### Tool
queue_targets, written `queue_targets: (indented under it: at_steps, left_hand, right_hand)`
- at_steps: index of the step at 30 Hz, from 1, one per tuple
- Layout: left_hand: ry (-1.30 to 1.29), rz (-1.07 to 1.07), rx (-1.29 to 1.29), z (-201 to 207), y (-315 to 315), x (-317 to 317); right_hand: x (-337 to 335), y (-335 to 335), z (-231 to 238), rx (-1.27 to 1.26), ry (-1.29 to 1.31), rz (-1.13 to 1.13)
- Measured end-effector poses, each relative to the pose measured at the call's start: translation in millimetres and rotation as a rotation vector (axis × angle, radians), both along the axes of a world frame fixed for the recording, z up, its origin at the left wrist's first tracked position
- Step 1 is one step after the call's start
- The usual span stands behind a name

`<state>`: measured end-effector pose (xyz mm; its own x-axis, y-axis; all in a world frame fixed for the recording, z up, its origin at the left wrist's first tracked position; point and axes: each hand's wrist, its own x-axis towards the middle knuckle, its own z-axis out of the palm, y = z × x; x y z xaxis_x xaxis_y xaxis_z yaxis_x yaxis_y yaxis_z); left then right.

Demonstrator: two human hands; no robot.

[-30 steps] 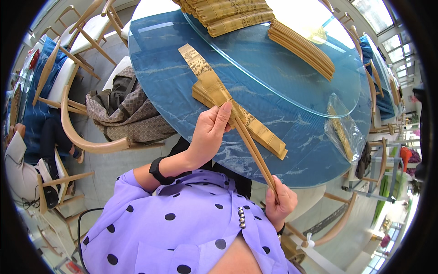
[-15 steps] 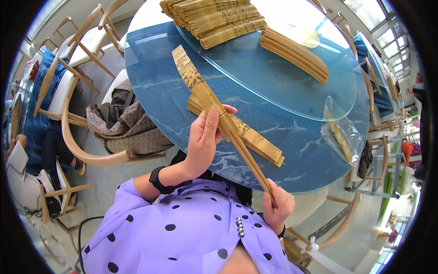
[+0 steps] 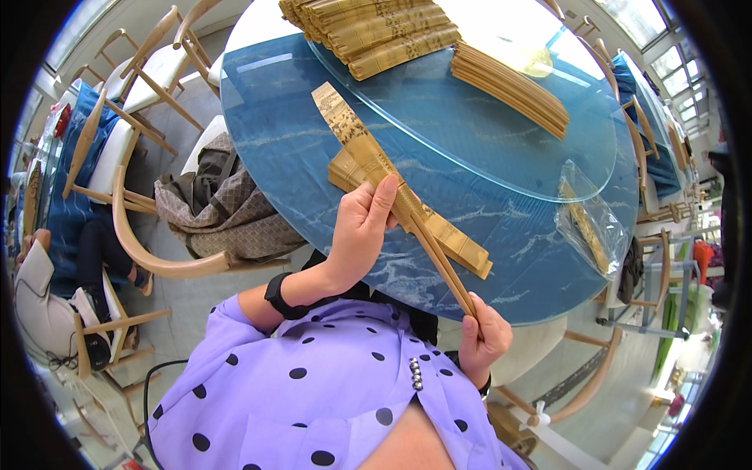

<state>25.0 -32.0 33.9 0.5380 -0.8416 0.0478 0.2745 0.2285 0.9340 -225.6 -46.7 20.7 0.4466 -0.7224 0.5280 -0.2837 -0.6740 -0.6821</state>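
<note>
My left hand (image 3: 359, 235) is closed round a gold patterned paper chopstick sleeve (image 3: 354, 138), its thumb lying on top. A pair of brown chopsticks (image 3: 440, 262) comes out of the sleeve's lower end, slanting down to the right. My right hand (image 3: 484, 338) pinches the near ends of these chopsticks between thumb and fingers. Beneath the held sleeve, a small stack of flat gold sleeves (image 3: 460, 247) lies on the table, partly hidden by my left hand and the held pieces.
The round glass-topped table (image 3: 270, 129) has a blue cloth and a raised glass turntable (image 3: 509, 172). On it lie a pile of gold sleeves (image 3: 392, 35) and a stack of brown chopsticks (image 3: 509, 90). A clear plastic bag (image 3: 587, 227) lies right. A patterned bag (image 3: 223, 207) sits on a chair.
The view has shifted slightly. My right hand has moved a little up toward my left, and a shorter length of chopsticks shows between the sleeve and my right fingers.
</note>
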Motion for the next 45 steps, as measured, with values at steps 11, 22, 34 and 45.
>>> queue_targets:
  at_steps: [11, 22, 34, 45]
  left_hand:
    - [-0.209, 0.029, 0.002, -5.3, 7.7, -4.0]
    - [-0.195, 0.103, -0.073, -7.1, 5.9, 2.7]
    - [-0.039, -0.022, -0.105, -2.2, 9.6, 5.2]
    - [-0.035, -0.055, -0.016, 0.6, 13.8, -3.8]
  right_hand:
    - [-0.5, 3.8, 5.0, 0.01, -0.012, -0.017]
    - [0.9, 7.2, 3.3, -0.004, -0.018, -0.013]
    - [5.3, 9.4, 5.3, -0.002, -0.01, 0.01]
    - [6.3, 11.7, 4.6, 0.025, -0.01, -0.024]
